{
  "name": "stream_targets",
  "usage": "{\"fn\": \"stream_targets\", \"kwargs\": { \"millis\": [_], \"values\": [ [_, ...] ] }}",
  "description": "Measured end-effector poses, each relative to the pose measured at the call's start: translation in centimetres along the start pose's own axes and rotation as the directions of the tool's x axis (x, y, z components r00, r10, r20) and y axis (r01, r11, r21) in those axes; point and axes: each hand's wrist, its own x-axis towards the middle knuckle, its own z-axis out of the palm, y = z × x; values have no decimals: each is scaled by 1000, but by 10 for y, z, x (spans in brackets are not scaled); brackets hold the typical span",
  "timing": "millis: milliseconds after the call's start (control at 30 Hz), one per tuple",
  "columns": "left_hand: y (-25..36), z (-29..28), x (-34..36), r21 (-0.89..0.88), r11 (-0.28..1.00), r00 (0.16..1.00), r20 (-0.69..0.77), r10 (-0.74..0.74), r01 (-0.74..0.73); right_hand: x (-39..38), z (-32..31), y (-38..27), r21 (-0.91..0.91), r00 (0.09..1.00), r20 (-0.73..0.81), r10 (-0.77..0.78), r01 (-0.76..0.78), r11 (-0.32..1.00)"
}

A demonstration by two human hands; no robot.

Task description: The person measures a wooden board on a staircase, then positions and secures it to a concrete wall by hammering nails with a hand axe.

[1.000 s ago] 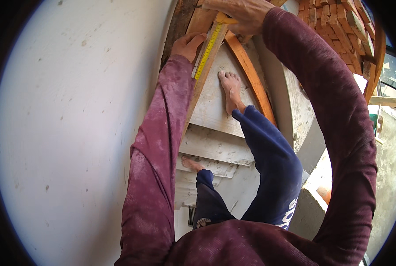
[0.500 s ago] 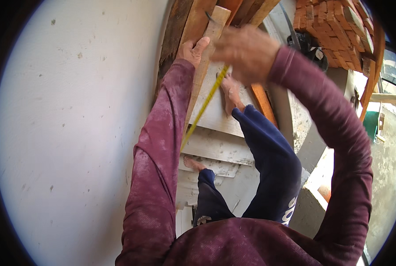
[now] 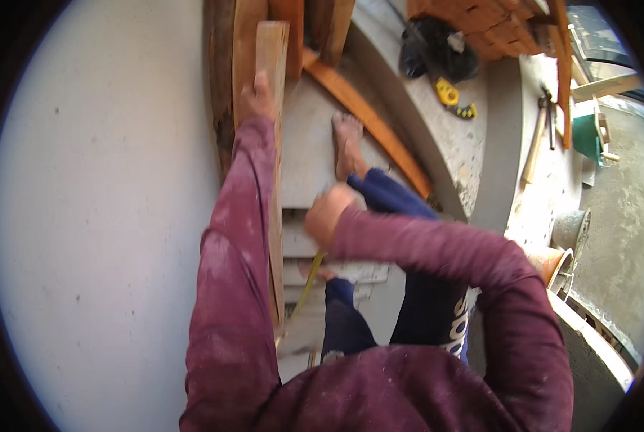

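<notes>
Gripping tape (image 3: 310, 284), seemingly — right hand (image 3: 327, 214); white lettering (image 3: 458, 325) on trousers (image 3: 424, 309).

Bright daylight, from right; concrete ledge (image 3: 525, 207), outer edge washed out by glare; plaster wall (image 3: 106, 216), softly shaded; right hand (image 3: 331, 218), motion-blurred; fisheye distortion, corners black.

Left hand (image 3: 257, 101) gripping plank (image 3: 271, 52); blurred right hand (image 3: 328, 216) holding yellow tape (image 3: 307, 288).

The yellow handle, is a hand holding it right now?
No, the yellow handle lies on the concrete ledge, away from the left hand and right hand.
</notes>
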Motion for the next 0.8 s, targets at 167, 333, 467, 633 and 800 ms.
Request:
{"fn": "stream_targets", "kwargs": {
  "millis": [167, 333, 467, 633, 800],
  "values": [
    [-9, 9, 1, 115, 992, 998, 25, 54, -57, -48, -43, 48, -63, 975, -127, -183, 176, 982],
    [0, 0, 1, 101, 992, 997, -6, 79, -78, -8, -3, 13, 35, 976, 54, -212, 210, 977],
    [9, 4, 9, 117, 989, 995, -30, 93, -89, -35, -1, 58, -177, 969, -149, -197, 170, 969],
    [-17, 3, 8, 228, 964, 987, -48, 153, -138, -55, -9, 71, -148, 986, -132, -102, 82, 986],
    [14, 1, 1, 102, 983, 987, -34, 155, -150, -56, 10, 86, -90, 999, -48, -18, 14, 996]
  ]
}}
